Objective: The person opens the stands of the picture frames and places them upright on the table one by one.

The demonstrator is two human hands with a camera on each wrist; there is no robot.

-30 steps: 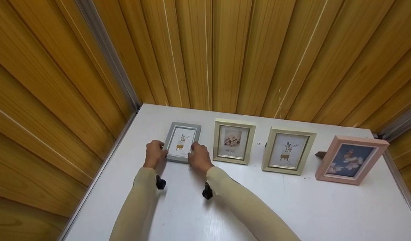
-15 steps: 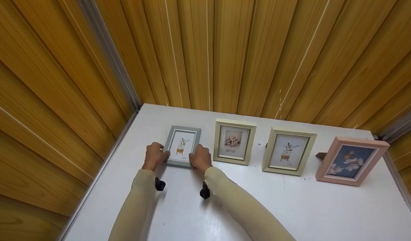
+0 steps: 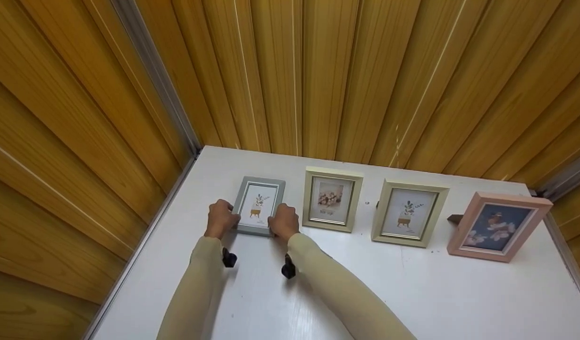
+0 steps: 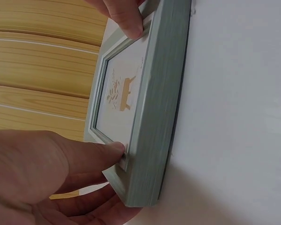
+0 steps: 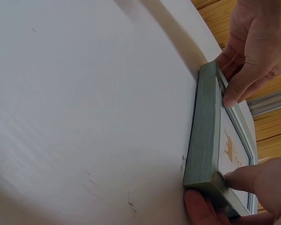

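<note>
A grey-green picture frame (image 3: pixel 259 206) with a printed plant in a brown pot leans back on the white table, its bottom edge toward the person. My left hand (image 3: pixel 220 218) grips its left side; in the left wrist view the thumb (image 4: pixel 100 155) presses on the front and the fingers curl behind the edge. My right hand (image 3: pixel 284 221) holds the right side the same way, thumb on the front, fingers (image 5: pixel 199 208) at the lower corner in the right wrist view. The frame's back is hidden.
To the right stand a cream frame with a flower picture (image 3: pixel 332 199), a second cream frame with a plant print (image 3: pixel 409 213) and a pink frame (image 3: pixel 500 226). The white table (image 3: pixel 261 302) meets wood-slat walls (image 3: pixel 318 80) at the back and left.
Over the last second the grey-green frame has shifted slightly toward the person, both hands moving with it. In the last half second it barely moves. The other frames stand where they were.
</note>
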